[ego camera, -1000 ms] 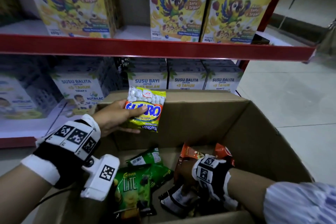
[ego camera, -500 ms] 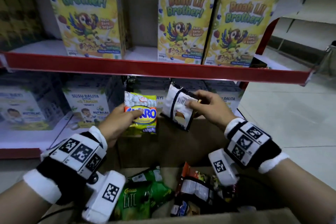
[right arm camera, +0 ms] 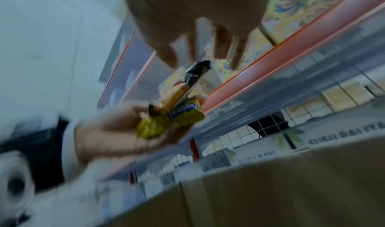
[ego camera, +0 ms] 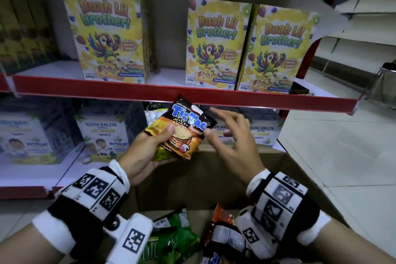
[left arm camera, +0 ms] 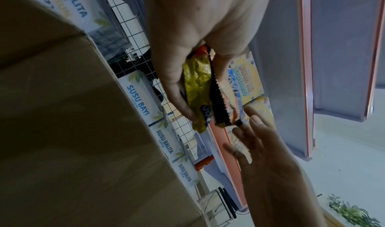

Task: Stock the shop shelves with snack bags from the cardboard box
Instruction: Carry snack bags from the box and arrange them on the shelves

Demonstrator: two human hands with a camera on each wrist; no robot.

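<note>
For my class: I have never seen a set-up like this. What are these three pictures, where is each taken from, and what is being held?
No machine here: a person wears three cameras. The head view looks down at both hands; each wrist view looks along one hand.

The left hand holds two snack bags stacked together: a black and orange Tic Tac bag in front and a yellow bag behind it. The right hand is open beside them, fingers spread, with no grip on anything.

Below is the cardboard box, with more snack bags inside, including a green bag. Behind it a red-edged shelf carries cereal boxes; milk cartons stand on the shelf below.
</note>
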